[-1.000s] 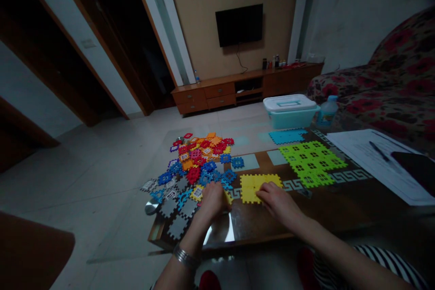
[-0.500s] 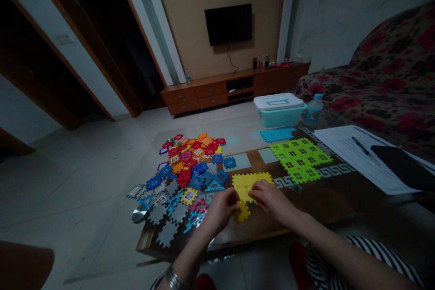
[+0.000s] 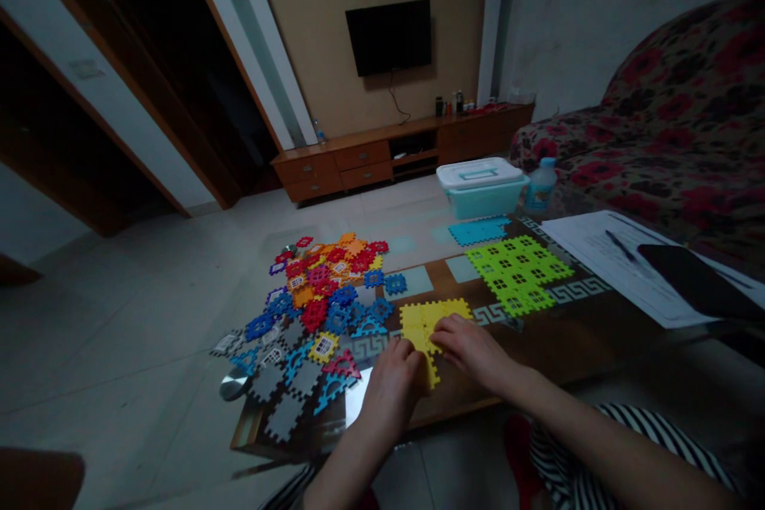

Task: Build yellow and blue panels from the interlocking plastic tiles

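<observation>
Yellow interlocking tiles with toothed edges form a flat panel [image 3: 439, 311] on the glass table. My left hand [image 3: 394, 382] is closed at its lower left, fingers bent over a yellow tile [image 3: 433, 373] at the near edge; its fingertips are partly hidden. My right hand [image 3: 472, 347] pinches the panel's near right edge, covering part of it. Left of my hands lies a heap of loose tiles: red tiles [image 3: 314, 314], blue tiles [image 3: 339, 319], grey tiles [image 3: 285, 417] and orange ones. To the right is a flat green panel of window tiles [image 3: 519, 275].
A light blue panel [image 3: 478, 231] lies before a lidded turquoise box [image 3: 485, 198] and a bottle [image 3: 541, 187]. Papers [image 3: 598, 255], a pen [image 3: 620, 245] and a dark flat object [image 3: 699, 280] lie at right. A floral sofa [image 3: 657, 119] stands beyond the table.
My left hand has shifted forward and turned more palm-down over the yellow tile, which now sits in line against the panel. My right hand stays at the panel. The camera view has shifted slightly.
</observation>
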The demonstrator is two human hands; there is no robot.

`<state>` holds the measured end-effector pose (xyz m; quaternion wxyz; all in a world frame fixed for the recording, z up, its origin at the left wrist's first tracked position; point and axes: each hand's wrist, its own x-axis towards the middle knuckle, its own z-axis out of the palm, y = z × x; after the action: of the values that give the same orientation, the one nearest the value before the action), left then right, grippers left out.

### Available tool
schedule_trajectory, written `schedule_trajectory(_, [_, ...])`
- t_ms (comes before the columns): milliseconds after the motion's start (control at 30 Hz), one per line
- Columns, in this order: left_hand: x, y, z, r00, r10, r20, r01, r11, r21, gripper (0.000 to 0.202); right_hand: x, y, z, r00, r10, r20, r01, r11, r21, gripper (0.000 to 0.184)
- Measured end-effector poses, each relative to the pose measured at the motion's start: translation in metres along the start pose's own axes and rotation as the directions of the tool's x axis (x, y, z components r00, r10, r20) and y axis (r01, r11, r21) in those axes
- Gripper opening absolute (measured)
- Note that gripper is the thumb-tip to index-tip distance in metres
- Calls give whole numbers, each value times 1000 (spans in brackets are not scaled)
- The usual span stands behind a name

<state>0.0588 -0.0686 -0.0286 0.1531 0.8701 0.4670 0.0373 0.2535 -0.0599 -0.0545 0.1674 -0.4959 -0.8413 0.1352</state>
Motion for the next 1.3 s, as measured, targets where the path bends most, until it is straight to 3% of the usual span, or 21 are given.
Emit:
schedule_trajectory(100, [-2, 1, 4, 999, 30, 46, -30, 1000, 4, 15, 0, -1, -1, 1000, -2, -6, 2, 1000, -12, 18])
schedule_trajectory(333, [-15, 3, 22, 997, 63, -33, -61, 996, 64, 30, 0, -3, -5, 1000, 7, 14, -7, 1000, -15, 17])
schedule_trajectory(533, [-20, 10, 26, 995, 96, 8, -96, 994, -61, 24, -1, -3, -7, 1000, -1, 17, 1, 1000, 24, 19])
schedule_trajectory(633, [-22, 11, 25, 999, 40, 14, -38, 994, -106, 21, -1, -2, -7, 1000, -4, 16, 3, 1000, 31, 19])
schedule_trajectory(767, [-25, 11, 21, 998, -60, -31, 57, 992, -111, 34, -1, 0, -4, 1000, 17, 18, -17, 1000, 16, 18])
schedule_trajectory(933, [-28, 14, 21, 999, -33, 4, 33, 980, -196, 31, -1, -1, -4, 1000, 4, 14, -5, 1000, 9, 19])
schedule_trajectory(1133, [-20, -1, 15, 991, 14, -133, -48, 965, -257, 35, -2, 0, -3, 1000, 0, -9, 0, 1000, -1, 18])
schedule_trajectory(1300, [-10, -16, 8, 987, 92, -131, -118, 970, -211, 38, -2, 0, -2, 1000, -11, -8, 11, 1000, -1, 18])
